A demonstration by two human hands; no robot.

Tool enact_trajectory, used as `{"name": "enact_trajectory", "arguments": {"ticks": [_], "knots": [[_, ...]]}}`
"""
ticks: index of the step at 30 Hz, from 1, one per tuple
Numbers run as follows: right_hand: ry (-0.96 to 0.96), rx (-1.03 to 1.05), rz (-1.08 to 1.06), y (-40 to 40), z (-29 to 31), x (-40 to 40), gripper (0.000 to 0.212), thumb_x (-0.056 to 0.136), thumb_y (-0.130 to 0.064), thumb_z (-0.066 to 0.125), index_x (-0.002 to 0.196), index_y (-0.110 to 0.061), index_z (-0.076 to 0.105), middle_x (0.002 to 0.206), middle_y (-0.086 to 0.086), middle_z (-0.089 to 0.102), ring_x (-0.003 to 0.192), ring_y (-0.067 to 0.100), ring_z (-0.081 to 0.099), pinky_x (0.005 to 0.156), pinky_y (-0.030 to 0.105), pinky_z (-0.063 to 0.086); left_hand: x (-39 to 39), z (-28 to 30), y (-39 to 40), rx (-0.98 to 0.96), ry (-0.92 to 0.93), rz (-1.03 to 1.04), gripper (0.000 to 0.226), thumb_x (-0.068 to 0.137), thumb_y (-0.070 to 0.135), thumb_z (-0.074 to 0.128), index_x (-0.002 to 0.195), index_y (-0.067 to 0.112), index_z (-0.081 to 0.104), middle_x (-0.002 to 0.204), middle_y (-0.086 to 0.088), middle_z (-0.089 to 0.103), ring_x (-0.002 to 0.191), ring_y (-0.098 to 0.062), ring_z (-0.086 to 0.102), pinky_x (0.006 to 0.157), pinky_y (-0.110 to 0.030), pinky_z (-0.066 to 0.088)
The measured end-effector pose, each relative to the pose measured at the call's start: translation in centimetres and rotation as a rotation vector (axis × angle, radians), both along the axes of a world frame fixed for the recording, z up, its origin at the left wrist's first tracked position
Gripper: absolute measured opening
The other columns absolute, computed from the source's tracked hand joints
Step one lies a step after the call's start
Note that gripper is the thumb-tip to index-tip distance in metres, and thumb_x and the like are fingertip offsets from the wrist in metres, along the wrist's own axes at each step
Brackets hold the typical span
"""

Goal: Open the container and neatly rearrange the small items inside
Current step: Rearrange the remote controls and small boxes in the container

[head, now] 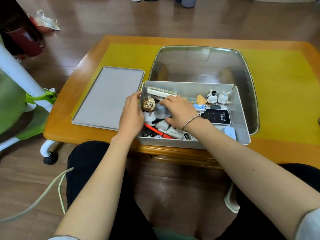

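A grey open container (240, 108) stands at the table's near edge, its flat lid (107, 96) lying to its left. Inside are a gold round ornament (148, 104), a white remote (161, 91), a red pen (155, 130), white plugs (171, 129), a black Wi-Fi box (217, 117) and three small figurines (213, 97). My left hand (132, 113) grips the container's left wall beside the ornament. My right hand (176, 108) reaches into the left half and holds a clear roll of tape (161, 111) with curled fingers.
A large silver tray (204, 64) lies behind the container on the yellow-topped wooden table (280, 84). A white and green chair (26, 94) stands at the left, a cable (52, 186) trails on the floor. My knees are under the table's near edge.
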State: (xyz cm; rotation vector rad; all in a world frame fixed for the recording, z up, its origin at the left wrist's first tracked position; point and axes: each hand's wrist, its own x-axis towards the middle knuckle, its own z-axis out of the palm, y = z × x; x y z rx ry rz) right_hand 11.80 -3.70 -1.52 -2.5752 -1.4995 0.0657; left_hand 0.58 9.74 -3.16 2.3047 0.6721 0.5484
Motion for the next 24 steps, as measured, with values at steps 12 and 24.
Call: {"name": "enact_trajectory", "arguments": {"ticks": [12, 24], "knots": [[0.571, 0.24, -0.035, -2.3, 0.0, -0.2, 0.053, 0.079, 0.002, 0.051, 0.131, -0.008, 0.05, 0.126, 0.011, 0.057, 0.115, 0.018, 0.054, 0.1, 0.032, 0.044, 1.4, 0.8, 1.4, -0.058, 0.004, -0.064, 0.033, 0.099, 0.023, 0.048, 0.13, 0.016, 0.049, 0.131, -0.008, 0.05, 0.123, -0.024, 0.044, 0.103, -0.036, 0.038], [-0.254, -0.305, 0.245, 2.7, 0.1, 2.7, 0.023, 0.092, -0.015, 0.049, 0.112, -0.02, 0.058, 0.113, -0.002, 0.06, 0.099, 0.026, 0.061, 0.061, 0.034, 0.043, 0.5, -1.2, -0.8, 0.134, 0.184, -0.133, 0.061, 0.072, 0.055, 0.07, 0.122, 0.025, 0.05, 0.141, 0.004, 0.038, 0.129, -0.019, 0.031, 0.1, -0.036, 0.038]]}}
